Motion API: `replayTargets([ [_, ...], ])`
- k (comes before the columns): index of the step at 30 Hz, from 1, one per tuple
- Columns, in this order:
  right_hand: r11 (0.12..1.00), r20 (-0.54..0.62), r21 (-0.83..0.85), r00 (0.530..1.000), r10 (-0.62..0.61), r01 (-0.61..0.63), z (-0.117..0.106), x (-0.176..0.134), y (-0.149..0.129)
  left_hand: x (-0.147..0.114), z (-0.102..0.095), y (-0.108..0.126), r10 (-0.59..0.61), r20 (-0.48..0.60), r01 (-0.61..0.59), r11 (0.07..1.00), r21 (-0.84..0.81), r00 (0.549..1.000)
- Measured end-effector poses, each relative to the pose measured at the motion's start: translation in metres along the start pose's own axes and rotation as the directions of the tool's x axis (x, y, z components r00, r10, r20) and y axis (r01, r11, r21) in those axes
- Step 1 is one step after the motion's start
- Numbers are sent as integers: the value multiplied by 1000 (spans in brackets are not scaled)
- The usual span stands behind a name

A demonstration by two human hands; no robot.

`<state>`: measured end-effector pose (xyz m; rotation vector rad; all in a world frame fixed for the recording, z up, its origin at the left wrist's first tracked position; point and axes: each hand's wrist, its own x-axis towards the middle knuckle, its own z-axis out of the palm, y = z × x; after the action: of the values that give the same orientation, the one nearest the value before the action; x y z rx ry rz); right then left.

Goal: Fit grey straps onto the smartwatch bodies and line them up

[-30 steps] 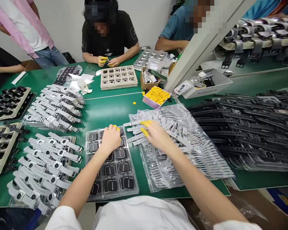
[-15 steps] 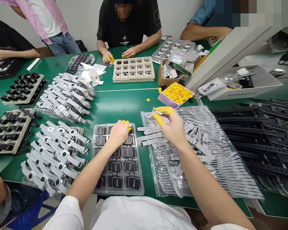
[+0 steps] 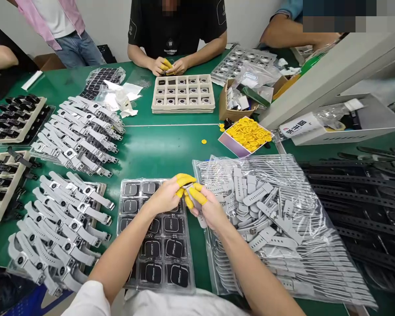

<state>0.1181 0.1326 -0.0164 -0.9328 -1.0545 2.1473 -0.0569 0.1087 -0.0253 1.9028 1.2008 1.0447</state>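
Observation:
My hands meet over the right edge of a clear plastic tray (image 3: 189,245) of black square watch faces in compartments. Yellow finger cots cover several fingertips. My left hand (image 3: 167,193) is closed on a small watch case (image 3: 187,186), mostly hidden by the fingers. My right hand (image 3: 209,206) pinches a grey watch strap (image 3: 201,219), whose end hangs below the palm and whose upper end is against the case. Beside my right hand, loose grey straps (image 3: 263,195) lie heaped on a plastic bag of straps (image 3: 303,272).
Assembled grey-strap watches (image 3: 69,245) lie in rows at left, with trays of black watches (image 3: 18,118) beyond. A box of yellow finger cots (image 3: 246,136) stands ahead. Across the table a co-worker handles something above a beige tray (image 3: 183,107). Black straps (image 3: 355,202) lie at right.
My left hand has lifted from the tray's top right with the watch case. My right hand has come down and left with the strap, so both hands now touch. The co-worker's hands have come together.

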Motion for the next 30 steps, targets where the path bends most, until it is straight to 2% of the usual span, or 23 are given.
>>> replayTargets([
  [4,998,-7,38,999,51,-50,0,-2,-5,-2,-2,2,4,0,-4,1000,4,1000],
  [8,995,-13,94,999,41,-40,2,-1,-5,-2,1,8,-94,-3,94,995,25,996],
  [12,990,-35,128,997,69,-64,1,-1,-7,-1,-2,19,-168,68,155,974,165,983],
  [15,987,-34,128,995,98,-93,-1,-1,-10,-1,-7,26,-192,117,168,968,186,974],
  [18,987,-13,94,991,134,-132,-2,-2,-13,-1,-9,29,-199,129,168,961,218,971],
  [24,984,-53,38,983,174,-172,-5,-3,-13,1,-8,32,-233,212,95,854,511,949],
  [30,983,-68,21,981,183,-182,-5,-3,-10,2,-10,31,-239,248,76,846,527,939],
])
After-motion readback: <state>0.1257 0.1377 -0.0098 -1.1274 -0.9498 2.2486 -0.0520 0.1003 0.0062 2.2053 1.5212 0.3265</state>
